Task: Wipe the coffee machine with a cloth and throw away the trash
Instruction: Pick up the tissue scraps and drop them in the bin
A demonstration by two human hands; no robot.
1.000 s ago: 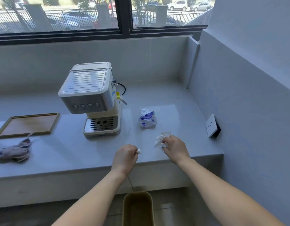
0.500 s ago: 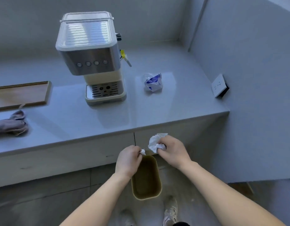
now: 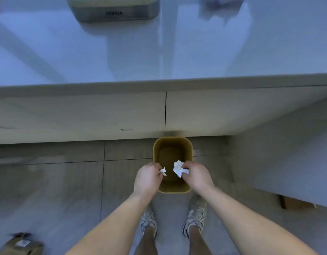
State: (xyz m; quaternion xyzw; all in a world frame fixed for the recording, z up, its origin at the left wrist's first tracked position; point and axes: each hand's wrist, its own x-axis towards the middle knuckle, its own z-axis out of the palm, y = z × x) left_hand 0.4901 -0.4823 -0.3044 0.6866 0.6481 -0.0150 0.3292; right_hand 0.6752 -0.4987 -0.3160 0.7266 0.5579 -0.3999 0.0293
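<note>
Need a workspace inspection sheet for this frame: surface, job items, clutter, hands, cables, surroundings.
Surface: glossy countertop, coffee machine base at top of view.
Job's things: small paper wad pinched in left hand, larger crumpled tissue gripped in right hand, both above the open bin on the floor; cloth not in view.
Clutter: blurred blue packet on countertop; brown package on floor, lower left.
Hands: both holding trash.
Cables: nothing seen.
Surroundings: tiled floor, cabinet front, shoes.
</note>
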